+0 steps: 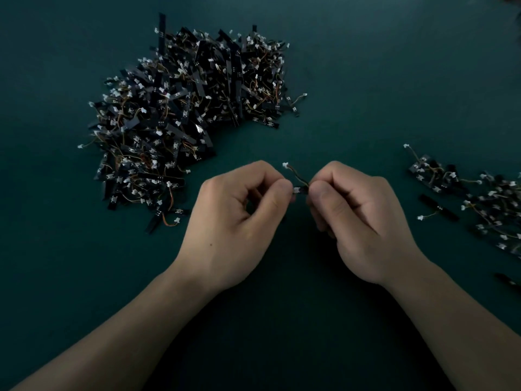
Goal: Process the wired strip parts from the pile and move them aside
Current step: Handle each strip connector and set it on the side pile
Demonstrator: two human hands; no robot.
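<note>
Bridging both hands (pixel 239 221) (pixel 363 218): wired strip part (pixel 299 189)

I see the main pile (pixel 186 119) at the counter's (pixel 366 66) far left, a smaller heap (pixel 485 204) at its right edge, and one strip part (pixel 298 189) between them, probably off the surface.

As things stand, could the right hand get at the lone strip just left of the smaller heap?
Probably yes: bare mat lies between the right hand and the lone strip, but it and the left hand pinch a strip part, so it must let go first.
</note>
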